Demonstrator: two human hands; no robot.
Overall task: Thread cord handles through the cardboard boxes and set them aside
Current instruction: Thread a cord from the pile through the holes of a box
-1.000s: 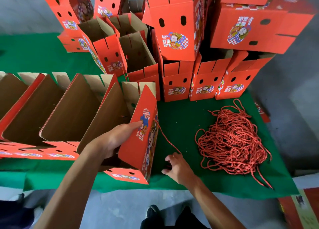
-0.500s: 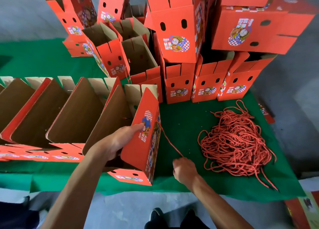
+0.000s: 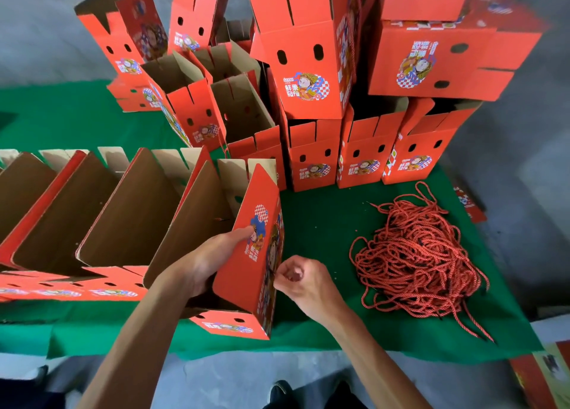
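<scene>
An open red cardboard box [image 3: 246, 285] lies on its side at the table's near edge, its brown inside facing left. My left hand [image 3: 203, 262] grips its upper red panel, thumb on the printed face and fingers inside. My right hand [image 3: 300, 280] is pressed against the box's right side and pinches the end of a red cord [image 3: 271, 271] there. A thin stretch of that cord runs up the box's side. A loose heap of red cords [image 3: 419, 260] lies on the green cloth to the right.
Several more open boxes [image 3: 101, 217] lie in a row to the left. Upright and stacked red boxes [image 3: 311, 149] crowd the back of the green-covered table [image 3: 324, 223]. Grey floor and my shoes show below the near edge; printed cardboard lies at bottom right.
My right hand has risen from the cloth to the box's side, taking the cord end with it. The slack cord that ran across the cloth now lies against the box. My left hand keeps its grip.
</scene>
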